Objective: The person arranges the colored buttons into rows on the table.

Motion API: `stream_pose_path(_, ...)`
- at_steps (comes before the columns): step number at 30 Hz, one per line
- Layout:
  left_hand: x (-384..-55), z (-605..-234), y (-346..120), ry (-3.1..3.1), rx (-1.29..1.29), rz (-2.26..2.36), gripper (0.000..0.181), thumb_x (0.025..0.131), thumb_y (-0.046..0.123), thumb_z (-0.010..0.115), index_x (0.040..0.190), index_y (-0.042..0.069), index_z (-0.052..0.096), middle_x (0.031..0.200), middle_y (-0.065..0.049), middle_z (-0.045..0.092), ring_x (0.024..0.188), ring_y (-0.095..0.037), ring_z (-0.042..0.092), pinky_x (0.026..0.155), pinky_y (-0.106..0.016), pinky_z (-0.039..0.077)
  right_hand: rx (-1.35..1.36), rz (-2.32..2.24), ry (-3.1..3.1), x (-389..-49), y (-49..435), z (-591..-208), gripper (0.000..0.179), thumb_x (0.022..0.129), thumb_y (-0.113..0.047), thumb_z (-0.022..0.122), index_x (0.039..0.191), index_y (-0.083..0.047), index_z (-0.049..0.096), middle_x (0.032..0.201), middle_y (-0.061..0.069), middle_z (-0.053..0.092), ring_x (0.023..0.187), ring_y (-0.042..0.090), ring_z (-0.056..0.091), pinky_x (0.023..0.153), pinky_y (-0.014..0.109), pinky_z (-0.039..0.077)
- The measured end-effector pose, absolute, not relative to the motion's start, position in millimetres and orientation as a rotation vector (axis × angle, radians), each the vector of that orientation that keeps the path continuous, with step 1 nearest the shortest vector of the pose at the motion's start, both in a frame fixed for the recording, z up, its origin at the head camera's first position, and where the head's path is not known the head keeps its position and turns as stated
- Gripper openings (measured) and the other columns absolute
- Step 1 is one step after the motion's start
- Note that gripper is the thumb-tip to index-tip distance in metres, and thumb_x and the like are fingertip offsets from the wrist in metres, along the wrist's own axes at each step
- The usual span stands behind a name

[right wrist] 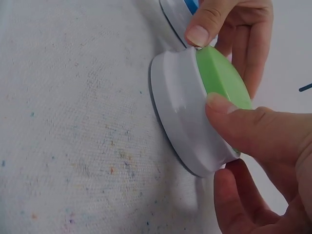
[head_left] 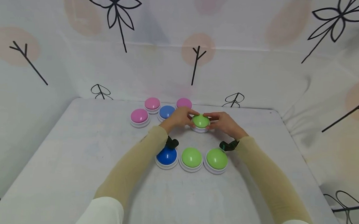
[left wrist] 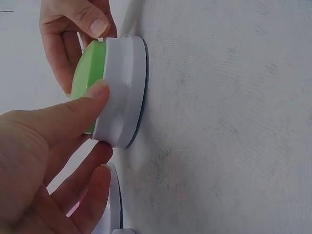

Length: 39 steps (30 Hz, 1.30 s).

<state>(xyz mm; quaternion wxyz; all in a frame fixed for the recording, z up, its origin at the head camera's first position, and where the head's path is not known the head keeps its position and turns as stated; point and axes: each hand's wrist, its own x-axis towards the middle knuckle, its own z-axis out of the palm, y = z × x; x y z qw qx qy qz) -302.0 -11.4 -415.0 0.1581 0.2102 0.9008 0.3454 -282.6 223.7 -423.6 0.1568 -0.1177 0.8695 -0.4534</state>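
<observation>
Near the back of the table, both hands grip one green push button (head_left: pixel 200 121) with a round white base (left wrist: pixel 119 92). My left hand (head_left: pixel 180 117) holds its left side, the thumb at the edge of the green dome and the fingers curled by the rim. From the opposite side my right hand (head_left: pixel 226 123) pinches it, its thumb (right wrist: pixel 222 104) lying over the dome's edge. The base stays close to the table surface in both wrist views. Just left of the left hand are a blue button (head_left: pixel 166 111) and a pink button (head_left: pixel 184 103), each partly covered by it.
Two more pink buttons, one at the back (head_left: pixel 152 103) and one farther left (head_left: pixel 139 116), stand on the white table (head_left: pixel 75 154). Nearer me, below the wrists, a dark blue button (head_left: pixel 167 156) and two green buttons (head_left: pixel 191 157) form a row. A patterned cloth wall (head_left: pixel 157 64) rises behind.
</observation>
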Motion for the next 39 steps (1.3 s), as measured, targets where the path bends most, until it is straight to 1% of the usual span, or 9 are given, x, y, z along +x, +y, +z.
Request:
stream_pose_path(3,-301,-413,-10,2.589,0.585,0.961,0.056,0.082,0.018,0.084,0.134,0.024,0.065,0.130,0.002,0.063,0.108,-0.016,0.059,0.092,-0.031,0.050,-0.326,-1.297,2.496,-283,224,-424,0.060,0.080,-0.008,0.082,0.137,-0.010,0.061,0.137,0.016,0.059,0.126,0.032,0.056,0.102,0.046,0.046)
stream_pose_path(7,-301,-412,-8,2.600,0.585,0.928,0.056,0.082,0.019,0.084,0.134,0.025,0.065,0.131,0.004,0.063,0.107,-0.015,0.059,0.092,-0.029,0.050,-0.316,-1.288,2.510,-283,225,-424,0.060,0.079,-0.009,0.083,0.135,-0.011,0.063,0.136,0.015,0.060,0.125,0.031,0.056,0.101,0.045,0.047)
stream_pose_path(15,-300,-408,-10,2.586,0.645,0.939,0.056,0.082,0.019,0.084,0.134,0.024,0.065,0.133,0.005,0.062,0.108,-0.015,0.060,0.083,-0.027,0.052,-0.366,-1.264,2.520,-280,230,-419,0.059,0.081,-0.015,0.083,0.136,-0.013,0.063,0.139,0.010,0.059,0.127,0.030,0.054,0.105,0.049,0.043)
stream_pose_path(20,-299,-405,-6,2.574,0.694,0.958,0.054,0.083,0.022,0.083,0.134,0.024,0.065,0.130,0.003,0.063,0.107,-0.014,0.060,0.083,-0.025,0.052,-0.399,-1.274,2.520,-276,241,-417,0.058,0.082,-0.018,0.083,0.137,-0.015,0.063,0.139,0.008,0.059,0.128,0.029,0.053,0.105,0.050,0.042)
stream_pose_path(25,-296,-402,2,2.572,0.731,0.972,0.051,0.084,0.024,0.082,0.133,0.025,0.066,0.128,0.004,0.063,0.106,-0.013,0.059,0.083,-0.024,0.051,-0.414,-1.294,2.513,-271,252,-414,0.059,0.083,-0.021,0.082,0.138,-0.015,0.061,0.141,0.007,0.057,0.133,0.029,0.049,0.107,0.052,0.039)
stream_pose_path(29,-292,-398,8,2.565,0.752,0.983,0.050,0.085,0.025,0.082,0.132,0.024,0.066,0.130,0.003,0.063,0.107,-0.013,0.059,0.083,-0.024,0.051,-0.390,-1.321,2.485,-265,260,-412,0.060,0.085,-0.020,0.081,0.140,-0.014,0.059,0.145,0.009,0.053,0.135,0.030,0.046,0.108,0.050,0.039)
stream_pose_path(34,-287,-394,16,2.554,0.780,0.997,0.049,0.085,0.026,0.082,0.132,0.024,0.067,0.128,0.003,0.064,0.105,-0.013,0.059,0.080,-0.022,0.051,-0.382,-1.350,2.479,-257,268,-407,0.059,0.085,-0.017,0.079,0.140,-0.011,0.058,0.146,0.010,0.052,0.134,0.030,0.047,0.107,0.047,0.041)
stream_pose_path(39,-284,-392,25,2.551,0.841,1.016,0.050,0.084,0.027,0.082,0.132,0.024,0.067,0.128,0.003,0.065,0.104,-0.012,0.060,0.080,-0.021,0.050,-0.359,-1.361,2.491,-246,278,-401,0.058,0.086,-0.017,0.079,0.140,-0.011,0.058,0.146,0.011,0.052,0.135,0.033,0.047,0.109,0.051,0.038)
